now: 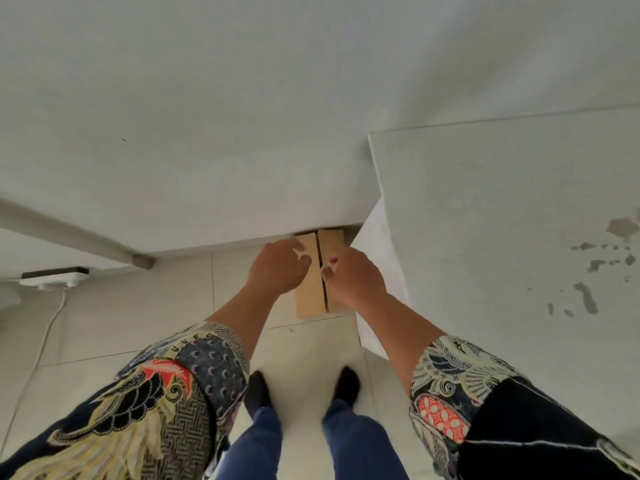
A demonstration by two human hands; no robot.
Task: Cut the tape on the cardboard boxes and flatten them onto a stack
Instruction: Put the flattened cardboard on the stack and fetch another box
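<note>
A small brown cardboard box [308,303] stands on the tiled floor against the white wall. Its two top flaps meet at a dark, slightly parted seam running away from me. My left hand [277,266] lies on the left flap, with its fingertips curled at the seam. My right hand [355,277] covers the right flap, and its fingers hook over that flap's edge at the seam. No cutting tool shows in either hand. The box's far end sits in shadow at the foot of the wall.
A white tabletop [502,237] with chipped patches juts in at the right, close beside the box. A white power strip [52,277] with its cable lies on the floor at the left. My dark shoes [258,389] stand just short of the box.
</note>
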